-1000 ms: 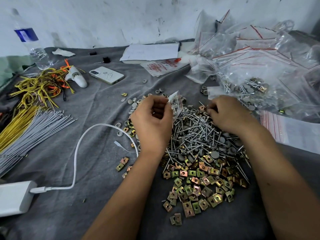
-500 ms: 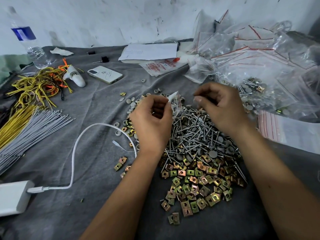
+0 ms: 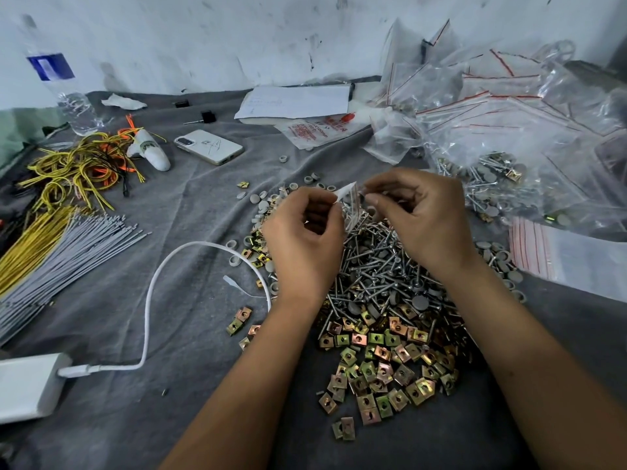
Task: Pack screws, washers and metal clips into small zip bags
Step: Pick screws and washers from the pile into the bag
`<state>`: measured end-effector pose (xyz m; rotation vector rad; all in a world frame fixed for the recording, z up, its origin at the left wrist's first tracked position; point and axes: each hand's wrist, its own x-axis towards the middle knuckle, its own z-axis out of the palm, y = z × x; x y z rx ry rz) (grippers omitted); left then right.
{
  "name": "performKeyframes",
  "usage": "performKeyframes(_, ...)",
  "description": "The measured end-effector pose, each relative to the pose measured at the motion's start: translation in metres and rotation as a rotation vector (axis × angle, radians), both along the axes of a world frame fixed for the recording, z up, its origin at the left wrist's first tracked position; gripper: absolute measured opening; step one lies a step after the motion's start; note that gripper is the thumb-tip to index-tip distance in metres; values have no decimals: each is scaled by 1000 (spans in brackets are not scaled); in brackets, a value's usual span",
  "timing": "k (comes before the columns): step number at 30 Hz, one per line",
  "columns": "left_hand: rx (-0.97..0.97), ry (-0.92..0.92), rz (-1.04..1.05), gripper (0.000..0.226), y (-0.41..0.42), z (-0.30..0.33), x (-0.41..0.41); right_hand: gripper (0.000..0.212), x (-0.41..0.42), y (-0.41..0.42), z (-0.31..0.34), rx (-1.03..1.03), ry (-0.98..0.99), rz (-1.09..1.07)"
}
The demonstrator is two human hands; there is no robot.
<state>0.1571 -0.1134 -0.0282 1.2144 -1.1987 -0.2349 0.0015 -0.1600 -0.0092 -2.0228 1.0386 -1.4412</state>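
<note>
Your left hand [image 3: 305,245] pinches the small zip bag [image 3: 351,205] by its near edge, just above the screw pile [image 3: 380,266]. Your right hand [image 3: 427,222] has its fingers curled at the bag's mouth; what they hold you cannot tell. Metal clips [image 3: 383,364] lie nearer you than the screws, washers [image 3: 258,201] beyond.

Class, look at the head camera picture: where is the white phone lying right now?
The phone lies on the grey cloth at upper left of centre, between the white plastic tool and the papers.
</note>
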Motion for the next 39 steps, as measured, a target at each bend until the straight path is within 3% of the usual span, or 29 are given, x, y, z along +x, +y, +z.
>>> performKeyframes(5, -9, 28, 27, 11, 0, -1, 1, 12, -12, -4, 0, -46, 76, -135)
performKeyframes(10, -33, 64, 75, 17, 0, 2, 1, 15, -17, -13, -3, -60, 454, -123)
performKeyframes(13, -36, 74, 83, 17, 0, 2, 2, 33, -16, -21, -8, 48, 714, -124)
performKeyframes(16, -33, 61, 88, 18, 0, 2, 1, 36, -13, -27, -9, 185, 830, -32)
performKeyframes(24, -24, 76, 76, 19, -1, 0, 2, 8, -18, -31, -9, 265, 599, -55)
performKeyframes(31, -22, 59, 59, 17, -1, 1, 2, 23, -19, -17, -5, 122, 411, -123)
performKeyframes(36, -21, 69, 43, 19, -1, 1, 2, 15, -15, -12, 0, 82, 405, -50)
performKeyframes(39, -21, 67, 34, 17, -1, 1, 3, 20, -16, -12, -1, 93, 300, -69)
